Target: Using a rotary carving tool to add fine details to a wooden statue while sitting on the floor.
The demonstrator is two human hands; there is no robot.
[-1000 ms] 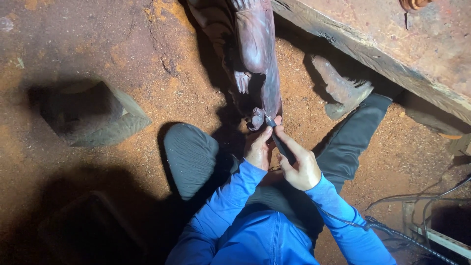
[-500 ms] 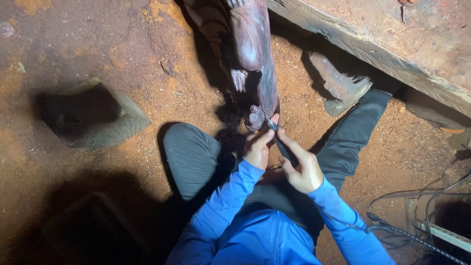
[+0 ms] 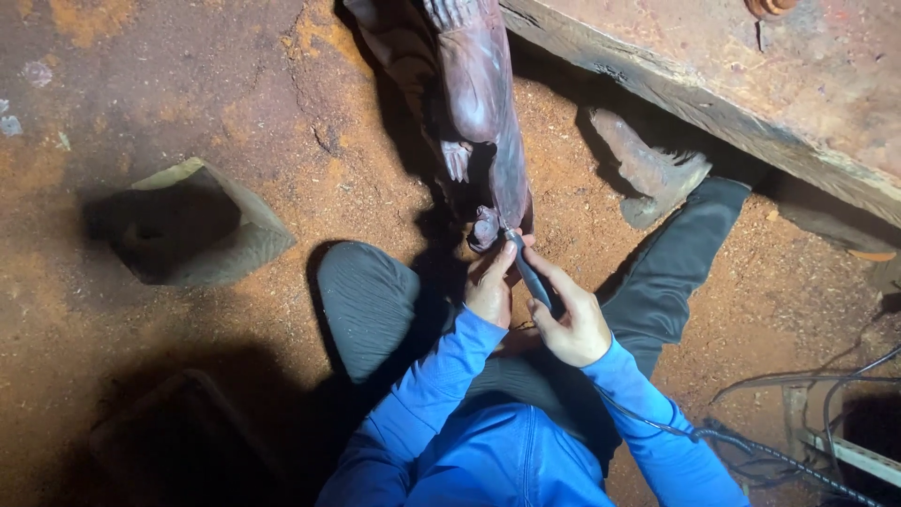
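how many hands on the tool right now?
2. The right hand grips the dark pen-like tool along its shaft; the left hand steadies its tip against the reddish carved figure. No other hands in view.

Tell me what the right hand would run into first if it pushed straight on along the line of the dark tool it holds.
The right hand points its slim dark tool up toward the reddish-brown carved figure. The tip already seems to touch the figure's lower end, so that would likely be met first; depth is hard to judge.

Dim scene, light from above on centre; hard dark shadows bottom-left; sharp, no glare.
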